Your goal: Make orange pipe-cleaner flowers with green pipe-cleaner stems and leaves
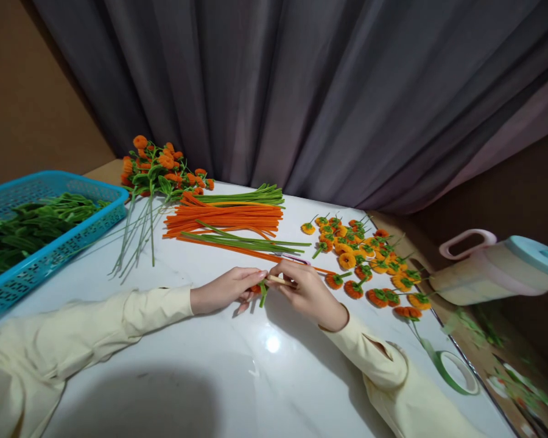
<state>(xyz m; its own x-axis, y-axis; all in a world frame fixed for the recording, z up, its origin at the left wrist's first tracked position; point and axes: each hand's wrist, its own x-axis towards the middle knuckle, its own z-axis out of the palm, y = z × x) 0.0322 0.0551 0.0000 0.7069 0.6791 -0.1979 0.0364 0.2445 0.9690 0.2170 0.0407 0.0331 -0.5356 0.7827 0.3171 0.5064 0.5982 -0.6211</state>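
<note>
Pipe-cleaner flower (258,289) sits pinched between left hand (226,291) and right hand (307,292), which also grips a wooden stick (281,280); winding seems underway; next needs steady twisting.

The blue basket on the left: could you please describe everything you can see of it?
The blue basket is a shallow plastic tray with lattice-pierced walls and a solid rim. It rests on the white table at its left edge, partly cut off by the picture. Green leaves fill it. Thin green stems lie beside its near corner; neither hand touches it.
</note>
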